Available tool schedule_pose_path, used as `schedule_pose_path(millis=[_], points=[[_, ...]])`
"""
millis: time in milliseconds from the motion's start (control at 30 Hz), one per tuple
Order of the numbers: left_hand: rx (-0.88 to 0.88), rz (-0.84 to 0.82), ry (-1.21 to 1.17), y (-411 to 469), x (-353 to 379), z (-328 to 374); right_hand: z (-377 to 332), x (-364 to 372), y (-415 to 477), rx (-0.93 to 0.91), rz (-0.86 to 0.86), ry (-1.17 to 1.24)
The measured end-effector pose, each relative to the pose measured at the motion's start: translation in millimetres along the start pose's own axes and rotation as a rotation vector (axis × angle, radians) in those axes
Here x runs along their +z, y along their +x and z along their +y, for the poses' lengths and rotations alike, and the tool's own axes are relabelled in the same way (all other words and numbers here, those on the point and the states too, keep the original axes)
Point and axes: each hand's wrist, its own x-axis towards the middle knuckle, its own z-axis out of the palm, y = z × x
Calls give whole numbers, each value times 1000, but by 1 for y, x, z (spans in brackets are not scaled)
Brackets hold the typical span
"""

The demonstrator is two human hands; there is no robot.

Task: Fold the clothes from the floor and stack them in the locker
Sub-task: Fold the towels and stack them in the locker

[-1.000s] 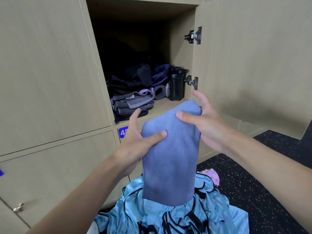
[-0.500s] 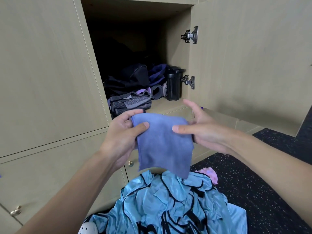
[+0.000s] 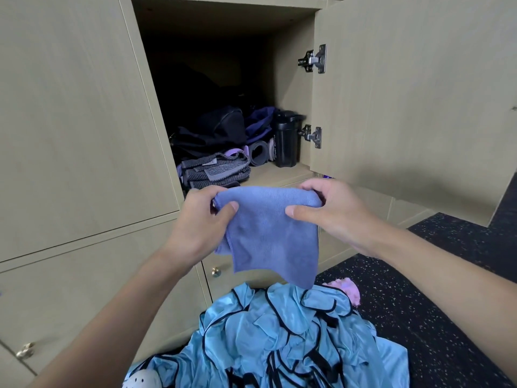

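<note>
Change: the periwinkle-blue soft knit cloth (image 3: 268, 233) is now doubled over, fold edge uppermost and about half the hanging length of the long strip it shows a second back. Both hands are lower, level with the shelf lip of the open beige wooden locker (image 3: 279, 175).

Reading: one fold is done. The cloth looks nearly ready for the folded grey striped stack (image 3: 215, 170) inside.

Left hand (image 3: 204, 219): thumb across the front of the left top corner, fingers curled behind, pinching. Right hand (image 3: 333, 211): same grip on the right corner.

The cloth hangs in the air between the hands, in front of the locker and above the crumpled light-blue satin garment with black piping (image 3: 279, 331) on the dark speckled floor (image 3: 433, 303)
</note>
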Motion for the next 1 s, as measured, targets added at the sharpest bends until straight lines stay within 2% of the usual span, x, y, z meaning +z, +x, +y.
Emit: schedule_pose_path(millis=[67, 233, 300, 400, 467, 533, 600, 700, 833, 1000], points=[[26, 3, 20, 1, -2, -1, 1, -2, -1, 2, 13, 22], [-126, 29, -433, -5, -1, 12, -3, 3, -3, 91, -15, 290], [-194, 53, -529, -9, 1, 17, -5, 8, -2, 81, 56, 330], [-256, -110, -585, -15, 4, 18, -10, 11, 0, 60, 256, 318], [-253, -210, -619, -19, 7, 19, -14, 9, 1, 55, 300, 356], [-233, -151, -718, -19, 8, 21, -14, 5, 0, 72, 214, 436], [-225, -56, -794, -15, 5, 25, -11, 0, -3, 102, 25, 479], [-296, -15, -737, -10, -5, 22, -6, -1, -5, 81, -200, 393], [-327, -169, -609, -9, -10, 15, -6, -3, -3, 115, -197, 227], [-269, -174, -372, -5, -11, 8, -3, -4, 1, 121, -289, 108]])
